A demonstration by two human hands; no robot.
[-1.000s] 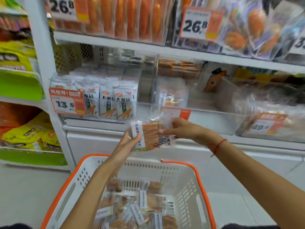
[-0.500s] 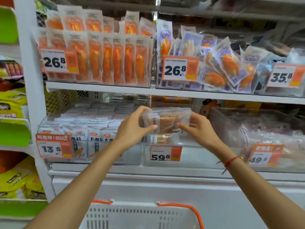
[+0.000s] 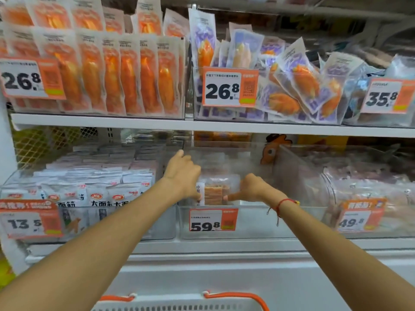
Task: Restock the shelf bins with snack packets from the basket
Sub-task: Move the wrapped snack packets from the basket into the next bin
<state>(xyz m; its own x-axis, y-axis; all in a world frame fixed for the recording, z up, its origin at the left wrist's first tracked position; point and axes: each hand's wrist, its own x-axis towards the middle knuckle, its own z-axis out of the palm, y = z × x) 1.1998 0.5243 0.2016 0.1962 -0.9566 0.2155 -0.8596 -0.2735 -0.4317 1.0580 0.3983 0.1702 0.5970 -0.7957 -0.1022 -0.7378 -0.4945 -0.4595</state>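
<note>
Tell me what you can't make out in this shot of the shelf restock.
All head view:
- basket: cut off by the bottom edge; contents unseen.
- snack packet: edges covered by left hand and right hand.
- Small print on 59.8 price tag: too small.
- Right-hand bin: contents blurred behind plastic.

Count as observed. Two hands in view: left hand [image 3: 183, 173] and right hand [image 3: 251, 187], at about 12 o'clock of the basket [image 3: 179, 307]. One basket, at 6 o'clock. One snack packet [image 3: 214, 191] between the hands. Six price tags: 26.8 tag [image 3: 22, 78] at 10 o'clock, second 26.8 tag [image 3: 230, 89], 35.8 tag [image 3: 389, 96] at 2 o'clock, 13.5 tag [image 3: 29, 223], 59.8 tag [image 3: 213, 219], 49.8 tag [image 3: 359, 217]. One red wrist cord [image 3: 283, 202]. Shelf packets too numerous and overlapped to count.
</note>
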